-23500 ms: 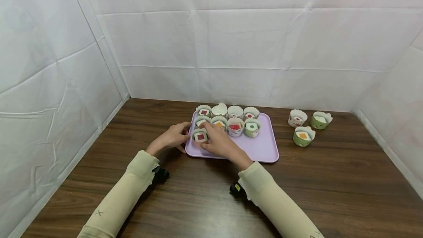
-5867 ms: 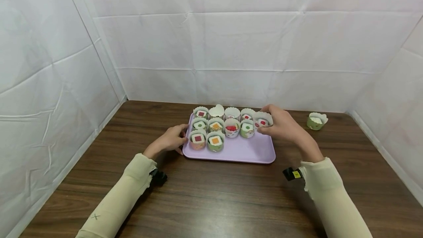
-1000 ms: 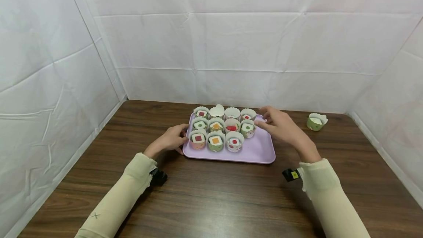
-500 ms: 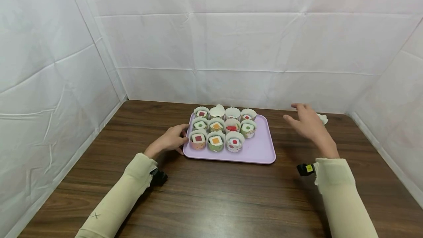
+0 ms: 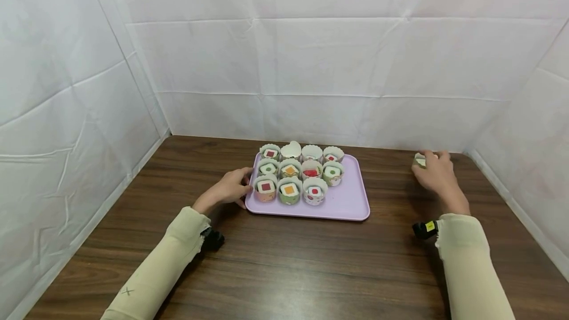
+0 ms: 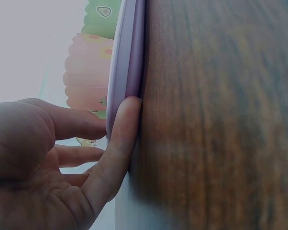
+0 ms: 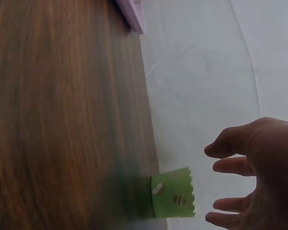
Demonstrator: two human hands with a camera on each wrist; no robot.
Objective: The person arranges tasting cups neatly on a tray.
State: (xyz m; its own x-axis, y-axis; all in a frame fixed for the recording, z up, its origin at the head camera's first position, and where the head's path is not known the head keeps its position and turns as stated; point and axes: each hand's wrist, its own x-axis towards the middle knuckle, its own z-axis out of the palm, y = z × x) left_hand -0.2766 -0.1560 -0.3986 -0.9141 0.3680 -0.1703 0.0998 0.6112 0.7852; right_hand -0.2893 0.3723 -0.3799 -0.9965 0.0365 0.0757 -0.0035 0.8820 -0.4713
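Note:
My left hand (image 5: 227,189) is at the left edge of a lilac tray (image 5: 344,206). In the left wrist view its thumb and fingers hold the tray's rim (image 6: 127,57) from both sides. My right hand (image 5: 437,177) is over a green paper baking cup (image 5: 420,159) at the back right of the table, partly hiding it. The right wrist view shows spread fingers (image 7: 232,165) a little above the scalloped cup (image 7: 172,194), not touching it. On the tray stand several paper cups with white pieces inside, among them a pink one (image 5: 265,195) with a dark red square and a white one (image 5: 314,196) with a red centre.
Dark wooden table top (image 5: 311,260) lies in front of the tray and between tray and right hand. White cloth walls (image 5: 320,63) rise behind and at both sides. The tray's right part shows bare surface.
My right hand has left the tray, moving right to the green cup. Earlier, cups from the right table stood in the tray's front row one after another. My left hand stays at the tray edge.

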